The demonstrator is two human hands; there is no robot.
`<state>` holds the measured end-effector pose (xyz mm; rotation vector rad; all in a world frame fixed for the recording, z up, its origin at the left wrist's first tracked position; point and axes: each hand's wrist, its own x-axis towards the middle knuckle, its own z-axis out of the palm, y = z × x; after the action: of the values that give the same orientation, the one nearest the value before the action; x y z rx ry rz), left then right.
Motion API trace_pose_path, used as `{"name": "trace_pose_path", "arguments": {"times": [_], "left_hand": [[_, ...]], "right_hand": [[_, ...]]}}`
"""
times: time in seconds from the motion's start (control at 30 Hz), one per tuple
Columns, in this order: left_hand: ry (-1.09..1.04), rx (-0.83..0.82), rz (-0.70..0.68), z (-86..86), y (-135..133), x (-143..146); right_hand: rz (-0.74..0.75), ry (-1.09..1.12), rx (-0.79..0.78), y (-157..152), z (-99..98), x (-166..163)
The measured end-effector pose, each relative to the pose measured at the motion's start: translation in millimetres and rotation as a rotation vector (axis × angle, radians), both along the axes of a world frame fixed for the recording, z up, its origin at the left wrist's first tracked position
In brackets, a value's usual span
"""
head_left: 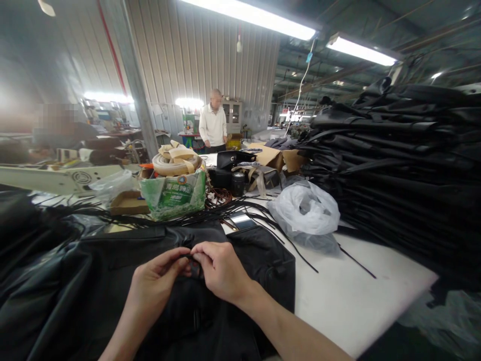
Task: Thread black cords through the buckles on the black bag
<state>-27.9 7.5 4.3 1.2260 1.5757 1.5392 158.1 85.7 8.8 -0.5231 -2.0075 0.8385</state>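
My left hand (160, 278) and my right hand (221, 268) meet fingertip to fingertip, both pinched closed on a thin black strap (194, 260). Much of the strap is hidden by the fingers. Beneath them lies a large black leather-like piece (124, 265), with seams and small straps, spread over the near side of the white table (338, 296). Just beyond it runs a bundle of thin black cords (225, 208), some with loose ends trailing to the right.
A green cardboard box (173, 195) holding a pale rolled band (176, 163) stands behind the cords. A clear plastic bag (306, 213) sits right of centre. Black pieces (398, 165) are stacked high at right. A person in white (213, 125) stands in the background.
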Motion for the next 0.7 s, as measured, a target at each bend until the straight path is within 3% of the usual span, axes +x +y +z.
{"name": "trace_pose_path", "arguments": {"times": [0.23,0.47,0.57,0.6,0.7], "left_hand": [[0.120,0.060,0.000,-4.4,-5,-1],[0.089,0.050,-0.005,-7.6,-2,-2],[-0.097,0.043,0.019,0.7,1,5],[-0.246,0.066,0.036,6.5,0,10],[-0.280,0.118,0.099,24.4,-4,29]], "right_hand": [[0.047,0.001,-0.004,2,1.1,4],[0.016,0.000,0.060,4,-10.1,-2],[0.024,0.028,0.051,2,-4.6,2],[0.018,0.051,0.044,-1,-1.4,5],[-0.021,0.083,0.069,-3,-1.9,-8]]}}
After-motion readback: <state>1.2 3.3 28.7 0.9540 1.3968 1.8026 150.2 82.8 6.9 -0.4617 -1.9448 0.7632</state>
